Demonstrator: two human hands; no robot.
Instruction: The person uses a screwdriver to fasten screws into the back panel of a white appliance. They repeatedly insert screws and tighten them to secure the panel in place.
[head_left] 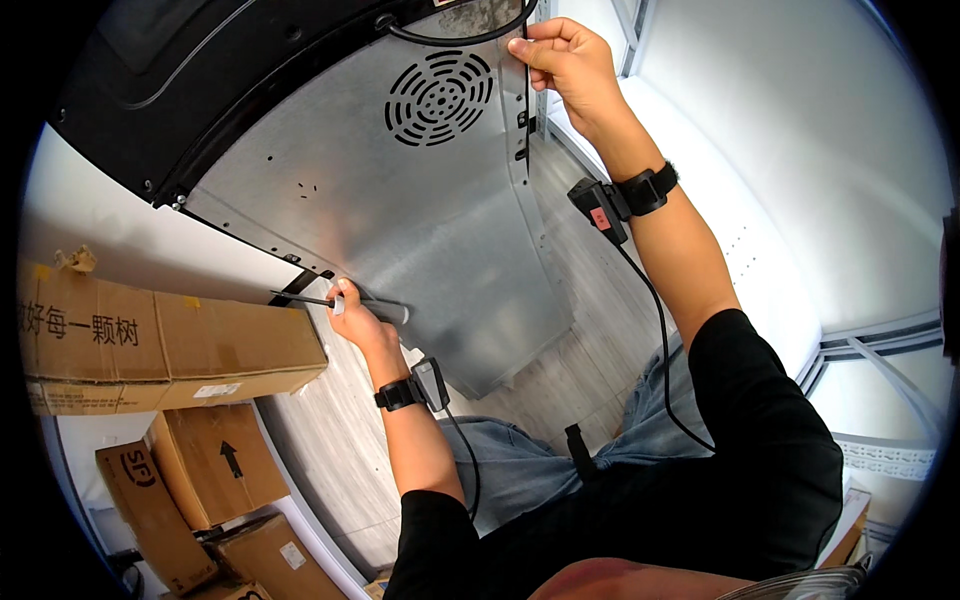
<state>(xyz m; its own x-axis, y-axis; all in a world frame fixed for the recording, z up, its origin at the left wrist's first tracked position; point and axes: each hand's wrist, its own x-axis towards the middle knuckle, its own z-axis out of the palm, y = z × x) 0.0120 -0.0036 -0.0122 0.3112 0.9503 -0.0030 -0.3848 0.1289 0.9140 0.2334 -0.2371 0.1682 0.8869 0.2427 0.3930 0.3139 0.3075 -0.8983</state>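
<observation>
A large grey sheet-metal panel (440,210) with a round pattern of vent slots is on the back of a black appliance (190,70). Up at the panel's right edge, thumb and fingers of my right hand (575,65) are closed on its rim. My left hand (360,322) is wrapped around a screwdriver (303,298) by the panel's lower left edge. The screwdriver's dark shaft points left, and most of its handle is hidden by my fingers. Small holes and slots run along both edges of the panel. A black cable (455,40) loops across the top.
A long cardboard box (220,345) lies left of my left hand, with more cardboard boxes (225,465) stacked beneath it. White metal shelving (880,345) stands on the right. Light wood-look floor (330,450) shows below the panel. Each wrist carries a strapped, cabled device.
</observation>
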